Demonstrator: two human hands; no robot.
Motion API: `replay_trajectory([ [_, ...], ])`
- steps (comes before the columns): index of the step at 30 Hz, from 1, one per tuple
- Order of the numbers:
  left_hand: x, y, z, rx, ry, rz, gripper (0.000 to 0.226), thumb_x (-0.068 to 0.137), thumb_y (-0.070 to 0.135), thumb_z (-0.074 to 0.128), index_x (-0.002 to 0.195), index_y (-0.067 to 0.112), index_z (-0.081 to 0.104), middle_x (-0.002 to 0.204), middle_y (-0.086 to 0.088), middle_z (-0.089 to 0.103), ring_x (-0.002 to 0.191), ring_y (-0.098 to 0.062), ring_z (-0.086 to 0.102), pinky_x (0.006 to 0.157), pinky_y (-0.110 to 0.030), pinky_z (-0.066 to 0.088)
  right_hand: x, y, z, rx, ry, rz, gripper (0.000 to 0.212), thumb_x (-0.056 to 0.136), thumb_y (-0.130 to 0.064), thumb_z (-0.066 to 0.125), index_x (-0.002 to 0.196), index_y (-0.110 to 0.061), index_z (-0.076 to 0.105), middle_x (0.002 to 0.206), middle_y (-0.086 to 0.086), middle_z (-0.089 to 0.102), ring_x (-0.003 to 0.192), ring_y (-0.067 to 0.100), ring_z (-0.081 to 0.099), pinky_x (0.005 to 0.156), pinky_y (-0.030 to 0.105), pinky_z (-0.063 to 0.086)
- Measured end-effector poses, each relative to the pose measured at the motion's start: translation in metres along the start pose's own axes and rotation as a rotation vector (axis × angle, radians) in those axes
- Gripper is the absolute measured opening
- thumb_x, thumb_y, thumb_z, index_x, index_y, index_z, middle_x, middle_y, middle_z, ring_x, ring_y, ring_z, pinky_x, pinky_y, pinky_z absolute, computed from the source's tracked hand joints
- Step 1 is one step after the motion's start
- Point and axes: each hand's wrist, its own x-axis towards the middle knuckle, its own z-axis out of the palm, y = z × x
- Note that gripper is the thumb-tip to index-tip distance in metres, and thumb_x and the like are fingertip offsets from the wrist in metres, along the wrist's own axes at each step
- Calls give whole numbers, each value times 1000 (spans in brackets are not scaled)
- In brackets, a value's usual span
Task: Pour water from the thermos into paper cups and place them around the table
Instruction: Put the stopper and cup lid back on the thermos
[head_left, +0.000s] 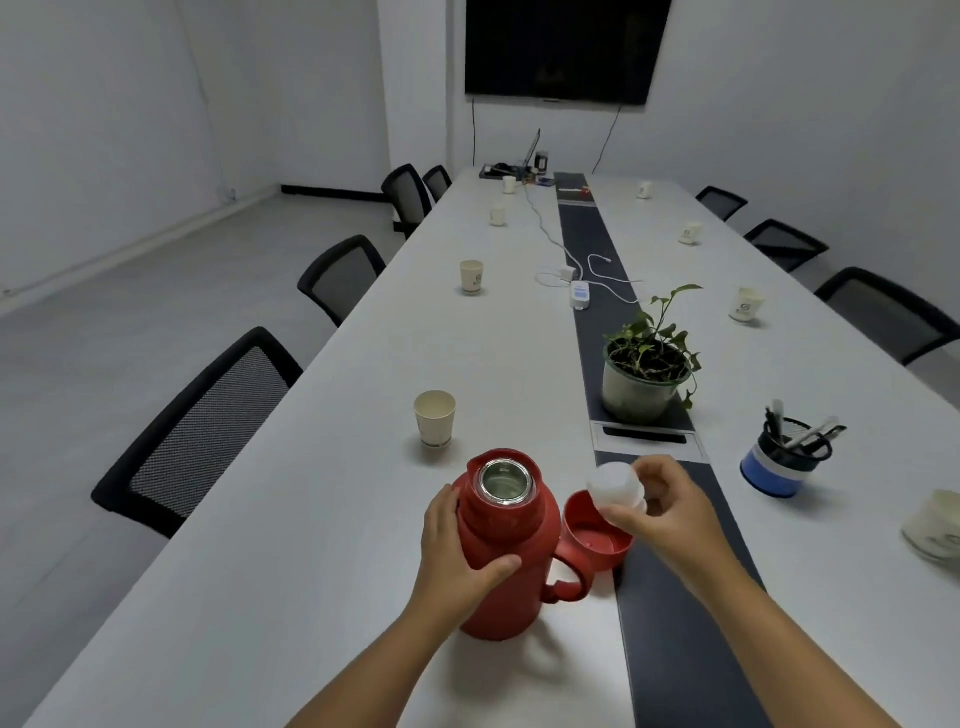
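Table: long white conference table (332, 519), bare surface left of the red plastic thermos (506, 540).
Left hand (457, 551): grips thermos body.
Right hand (660, 512): pinches round white stopper (615, 486) above upturned red lid (595, 538).

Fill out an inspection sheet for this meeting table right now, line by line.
Surface: long white table with a dark centre strip.
Job's things: red thermos upright, mouth open; red cap inverted beside it; seven paper cups along both sides, nearest.
Clutter: potted plant, pen holder, laptop at far end.
Grippers: left hand grips the thermos; right hand pinches a white stopper.
Cables: white charger cable across the strip.
Surroundings: black chairs, wall screen.
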Motion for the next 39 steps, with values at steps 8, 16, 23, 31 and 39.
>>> replay_trajectory([
  [8, 4, 4, -31, -6, -218, -24, 88, 73, 7, 70, 143, 17, 19, 145, 4, 14, 133, -22, 29, 89, -43, 53, 22, -48, 64, -430, -13, -287, 41, 76, -25, 70, 115, -18, 60, 101, -2, 49, 88, 9, 48, 76, 17, 37],
  [16, 14, 3, -52, 125, -246, 18, 66, 85, 15, 58, 142, 19, 27, 151, 3, 24, 138, -10, 23, 109, -21, 21, 34, -54, 94, -1151, -254, -527, 41, 95, -34, 34, 133, -19, 38, 121, 8, 49, 105, 27, 47, 80, 32, 38],
  [23, 14, 0, -56, 107, -248, 26, 59, 88, 14, 55, 141, 20, 30, 151, 5, 26, 138, -10, 23, 114, -31, 25, 27, -39, 95, -751, -232, -471, 49, 94, -24, 42, 139, -8, 28, 151, 5, 24, 140, 15, 17, 108, 16, 9],
  [31, 15, -10, -54, 32, -213, 50, 56, 87, 13, 58, 138, 20, 36, 148, 6, 32, 135, -8, 29, 113, -33, 27, 11, -40, 90, -650, 13, -646, 30, 65, -4, 72, 94, 5, 68, 95, 19, 70, 87, 30, 68, 80, 32, 51],
  [39, 15, -14, -50, -7, -178, 57, 54, 87, 11, 58, 137, 19, 38, 140, 12, 35, 132, -6, 31, 110, -30, 31, 15, -35, 105, -663, -64, -502, 29, 84, -7, 59, 111, 3, 61, 119, 20, 61, 110, 32, 59, 95, 36, 44],
])
